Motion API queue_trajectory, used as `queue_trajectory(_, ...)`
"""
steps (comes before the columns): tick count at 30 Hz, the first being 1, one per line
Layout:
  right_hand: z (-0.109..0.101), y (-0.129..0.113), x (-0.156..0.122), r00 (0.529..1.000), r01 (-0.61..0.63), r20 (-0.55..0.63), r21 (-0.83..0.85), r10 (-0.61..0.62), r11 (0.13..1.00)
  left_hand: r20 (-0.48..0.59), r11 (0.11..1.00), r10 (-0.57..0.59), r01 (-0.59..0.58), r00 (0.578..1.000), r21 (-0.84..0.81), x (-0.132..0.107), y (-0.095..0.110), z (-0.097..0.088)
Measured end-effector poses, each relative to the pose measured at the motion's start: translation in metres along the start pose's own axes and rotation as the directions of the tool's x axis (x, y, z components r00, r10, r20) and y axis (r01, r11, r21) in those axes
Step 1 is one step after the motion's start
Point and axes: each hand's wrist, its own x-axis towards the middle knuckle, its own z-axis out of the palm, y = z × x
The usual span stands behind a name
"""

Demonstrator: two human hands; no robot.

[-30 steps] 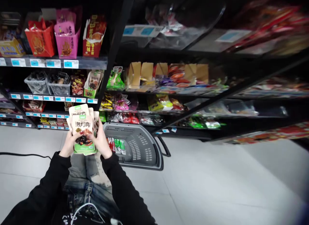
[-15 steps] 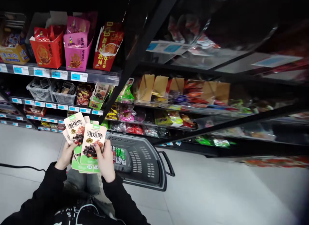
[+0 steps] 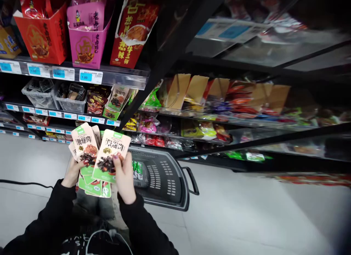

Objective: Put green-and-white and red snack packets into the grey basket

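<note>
Between both hands is a fanned stack of flat cream-and-green snack packets point(image 3: 85, 140), printed with dark food pieces. My left hand point(image 3: 73, 171) is closed on the left side of the stack, thumb across the front. With my right hand point(image 3: 125, 176) I grip the front right packet point(image 3: 112, 155), thumb on its face and fingers behind, hidden. Several more packets hang below, showing green lower ends. Just right of my right hand stands a dark grey shopping basket point(image 3: 161, 174) on the floor, with green packets point(image 3: 137, 170) inside it.
Black shelves hold a red box point(image 3: 45, 35), a pink box point(image 3: 86, 46) and clear tubs point(image 3: 71, 101). A box of matching packets point(image 3: 116, 101) stands by the shelf post. Cardboard-backed snack boxes point(image 3: 179, 90) line the right shelves. A black cable point(image 3: 26, 182) lies on the floor.
My right hand has shifted right with the front packet, spreading it away from the others and baring the lower packets. The view has moved closer to the shelf.
</note>
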Motion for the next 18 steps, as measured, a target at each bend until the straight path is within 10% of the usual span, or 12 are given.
queue_trajectory(5,-0.012,-0.007,0.097,0.977,0.110,-0.196,0.102,-0.089,0.989,-0.046,1.000,0.008,-0.009,0.999,-0.017,-0.001,0.004,-0.015)
queue_trajectory(12,0.017,-0.033,0.190,0.932,0.109,-0.192,-0.659,-0.306,0.744,-0.137,0.999,-0.036,0.034,0.990,-0.021,-0.015,-0.001,-0.032)
queue_trajectory(18,0.044,-0.033,0.236,0.937,0.074,-0.171,-0.754,-0.303,0.653,-0.105,0.997,-0.073,0.070,0.992,-0.028,-0.025,-0.001,-0.027)
